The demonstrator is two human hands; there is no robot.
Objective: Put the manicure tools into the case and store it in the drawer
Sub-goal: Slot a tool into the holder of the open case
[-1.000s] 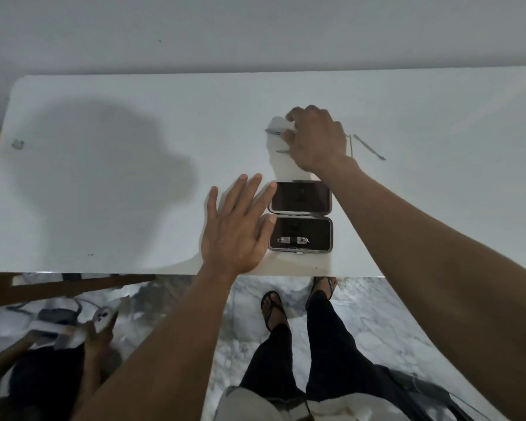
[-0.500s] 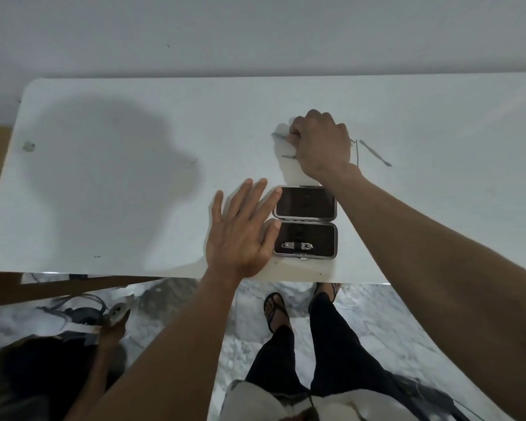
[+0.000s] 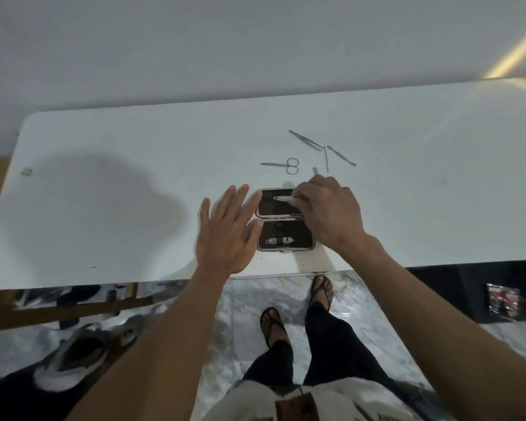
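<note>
Right hand [image 3: 328, 208] is over the right side of the open dark clamshell manicure case [image 3: 283, 221], fingers pinched on the end of a slim silver metal tool [image 3: 281, 198] that lies lengthwise across the far half of the case. A second thin metal piece shows at the hinge line just under the same fingers; cannot tell whether it is held or only lying there.

Left hand [image 3: 228, 232] is flat and open, palm down, fingers spread, on the white tabletop [image 3: 119, 208] against the left edge of the case; fingertips touch the edge of the far half. It grips nothing.

Case lies opened flat near the front edge of the table, two halves one behind the other, dark lining in both. Near half holds small silver nail clippers [image 3: 280, 240] in its lower part.

Loose on the table beyond the case:
- small silver scissors [image 3: 281, 165], blades pointing left, loops to the right;
- long silver tweezers-like tool [image 3: 305, 140], lying diagonally, further back;
- thin straight metal pick [image 3: 326, 159], roughly upright in the view;
- thin metal pusher [image 3: 342, 156], diagonal, just right of the pick;
- short grey stub [image 3: 315, 170] just beyond the right knuckles, kind not discernible.
</note>
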